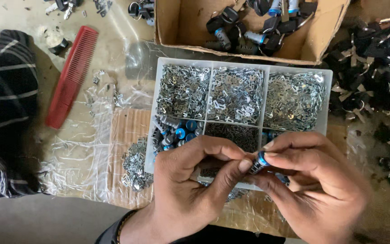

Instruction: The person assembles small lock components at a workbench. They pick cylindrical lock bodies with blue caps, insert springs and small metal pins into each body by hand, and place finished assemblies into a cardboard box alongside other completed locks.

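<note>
A striped dark cloth (5, 104) lies at the left edge of the worktop (32, 221), and a red comb (71, 77) rests just beside it, slanting toward the far edge. Crumpled clear plastic film (86, 149) covers the worktop between the comb and a loose heap of small metal plates (136, 167) lying on brown cardboard.

Next comes a white compartment tray (159, 108): its three far cells are heaped with shiny metal plates, its near-left cell holds blue-ended lock cylinders (177, 133), and its near-middle cell holds tiny dark pins. Behind it an open cardboard box (181, 27) holds black keys and more cylinders.

Over the tray's near edge, the left hand (190, 185) is closed in a pinch, thumb and forefinger at the end of one small lock cylinder (258, 163). The right hand (317, 185) is curled round the same cylinder, thumb and forefinger gripping it by its blue collar. Whether a plate sits between the left fingertips cannot be told.

Work this fine seems to go best with the cylinder held steady in one hand, kept low over the tray, so a dropped piece lands among its kind.

A dark pile of keys and rings (375, 72) fills the right side.
</note>
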The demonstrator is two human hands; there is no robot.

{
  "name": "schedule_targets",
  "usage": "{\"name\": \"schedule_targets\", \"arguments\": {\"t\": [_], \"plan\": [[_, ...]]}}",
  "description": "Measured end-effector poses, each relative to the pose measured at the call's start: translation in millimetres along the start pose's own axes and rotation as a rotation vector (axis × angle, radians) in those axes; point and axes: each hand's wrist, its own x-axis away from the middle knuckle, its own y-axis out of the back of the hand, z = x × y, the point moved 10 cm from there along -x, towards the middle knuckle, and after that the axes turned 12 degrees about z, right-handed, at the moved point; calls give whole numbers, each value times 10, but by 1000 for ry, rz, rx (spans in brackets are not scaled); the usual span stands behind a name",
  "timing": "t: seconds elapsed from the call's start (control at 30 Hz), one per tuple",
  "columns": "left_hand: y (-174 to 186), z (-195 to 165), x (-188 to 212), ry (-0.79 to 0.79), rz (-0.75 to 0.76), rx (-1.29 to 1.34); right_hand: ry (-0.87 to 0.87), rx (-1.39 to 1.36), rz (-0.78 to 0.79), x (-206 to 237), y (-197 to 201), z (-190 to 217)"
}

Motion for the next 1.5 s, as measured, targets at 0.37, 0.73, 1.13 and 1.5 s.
{"name": "schedule_targets", "arguments": {"t": [0.37,0.73,1.13,1.5], "plan": [[-59,-312,102,-301,-1,-400,16,156,14,-22,-19,74],[-88,-330,123,-331,-20,-436,41,196,54,0,-16,46],[-149,-542,-47,-310,-20,-983,-95,81,-20,-70,53,-56],[-4,-278,-1,-150,-9,-381,-48,55,47,-46,10,-35]]}}
